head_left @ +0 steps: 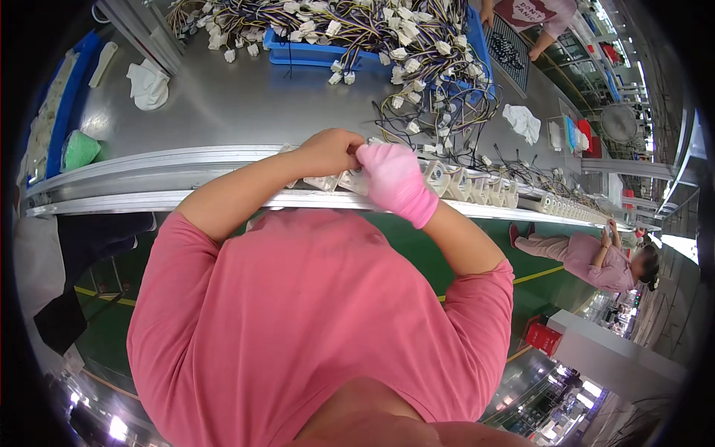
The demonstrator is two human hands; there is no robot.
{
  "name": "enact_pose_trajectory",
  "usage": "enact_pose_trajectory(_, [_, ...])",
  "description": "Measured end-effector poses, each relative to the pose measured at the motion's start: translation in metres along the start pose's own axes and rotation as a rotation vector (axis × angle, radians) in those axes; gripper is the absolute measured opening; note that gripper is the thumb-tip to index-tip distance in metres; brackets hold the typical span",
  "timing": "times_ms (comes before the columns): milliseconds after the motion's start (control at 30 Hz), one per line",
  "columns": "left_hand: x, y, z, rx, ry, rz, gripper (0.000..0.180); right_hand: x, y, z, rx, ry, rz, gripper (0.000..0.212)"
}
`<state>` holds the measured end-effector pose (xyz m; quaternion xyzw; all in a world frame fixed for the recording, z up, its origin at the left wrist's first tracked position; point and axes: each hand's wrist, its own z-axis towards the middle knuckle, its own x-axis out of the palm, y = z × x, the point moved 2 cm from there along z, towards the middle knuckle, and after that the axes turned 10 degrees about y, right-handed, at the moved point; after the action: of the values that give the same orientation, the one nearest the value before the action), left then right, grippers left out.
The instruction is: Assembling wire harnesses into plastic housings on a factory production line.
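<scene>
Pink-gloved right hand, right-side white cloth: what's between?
Mostly wires with white connectors lie between the right hand and the white cloth, in the head view.

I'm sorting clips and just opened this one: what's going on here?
The bare left hand and the pink-gloved right hand meet over a metal track, fingers close together; anything pinched between them is too small to tell. White parts sit along the track near the hands and off to the right. Beyond it, wires heap over a blue bin. Across the table, a co-worker's hand is by a dark tray.
</scene>
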<state>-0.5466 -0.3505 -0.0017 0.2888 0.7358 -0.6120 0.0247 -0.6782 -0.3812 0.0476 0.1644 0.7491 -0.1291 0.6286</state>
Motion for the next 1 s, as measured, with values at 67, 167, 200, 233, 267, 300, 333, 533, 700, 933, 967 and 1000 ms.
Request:
enact_pose_trajectory(67, [0.001, 0.000, 0.000, -0.006, -0.041, -0.056, 0.019, -0.006, -0.011, 0.000, -0.090, -0.081, -0.026, 0.013])
enact_pose_trajectory(167, [-0.002, -0.007, 0.001, -0.064, 0.008, 0.030, 0.020, -0.013, -0.008, 0.001, -0.031, 0.057, -0.059, 0.009])
enact_pose_trajectory(200, [-0.004, -0.010, 0.001, -0.078, 0.034, 0.007, 0.021, -0.013, -0.007, 0.002, -0.013, 0.133, -0.050, 0.009])
enact_pose_trajectory(233, [-0.005, -0.010, 0.000, -0.092, 0.060, -0.017, 0.021, -0.015, -0.006, 0.003, -0.003, 0.160, -0.081, 0.008])
enact_pose_trajectory(267, [-0.005, -0.008, -0.001, -0.093, 0.050, -0.025, 0.021, -0.018, -0.008, 0.003, -0.013, 0.164, -0.087, 0.008])
enact_pose_trajectory(300, [-0.003, -0.003, -0.001, -0.084, 0.045, -0.022, 0.021, -0.022, -0.011, 0.003, 0.003, 0.156, -0.018, 0.008])
enact_pose_trajectory(333, [-0.003, 0.000, -0.002, -0.076, 0.041, -0.019, 0.021, -0.024, -0.011, 0.003, 0.018, 0.149, 0.051, 0.008])
enact_pose_trajectory(533, [-0.003, -0.006, 0.002, -0.030, 0.052, 0.019, 0.022, -0.004, -0.011, 0.000, -0.001, 0.068, -0.006, 0.010])
enact_pose_trajectory(700, [-0.001, 0.000, 0.000, -0.001, 0.026, 0.064, 0.021, -0.008, -0.011, -0.005, 0.036, -0.073, 0.012, 0.027])
enact_pose_trajectory(933, [0.000, -0.002, 0.000, -0.012, 0.041, 0.071, 0.018, -0.001, -0.016, -0.015, 0.121, -0.166, 0.234, 0.031])
enact_pose_trajectory(967, [0.000, -0.002, 0.000, -0.005, 0.052, 0.077, 0.018, -0.001, -0.019, -0.014, 0.134, -0.171, 0.234, 0.031])
enact_pose_trajectory(1000, [-0.001, -0.002, 0.001, -0.007, 0.054, 0.080, 0.019, 0.002, -0.018, -0.012, 0.126, -0.050, 0.174, 0.024])
